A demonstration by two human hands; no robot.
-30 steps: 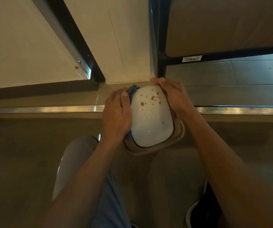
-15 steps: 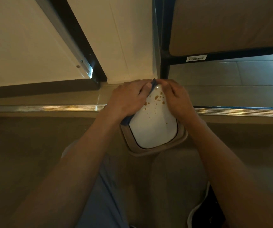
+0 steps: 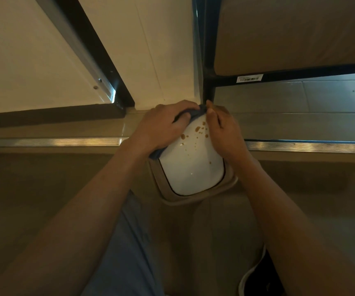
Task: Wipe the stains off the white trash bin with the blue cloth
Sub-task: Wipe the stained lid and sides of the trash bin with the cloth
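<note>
Head view: the blue cloth (image 3: 195,113) is gripped under the curled left hand (image 3: 161,127) at the far end of the white trash bin (image 3: 191,167); its edge appears pinched by the right hand (image 3: 221,129). Brown stains (image 3: 198,129) are seen just nearer than the cloth, between both hands. A black post (image 3: 208,86) stands just beyond.

White trash bin (image 3: 190,167) with a beige rim, brown stains (image 3: 198,129) speckled just below the grip, dark blue cloth (image 3: 195,113) bunched under the left hand (image 3: 161,127), tan floor (image 3: 44,178), ribbed silver strip (image 3: 65,142) left of the grip, light blue trouser leg (image 3: 127,253).
</note>
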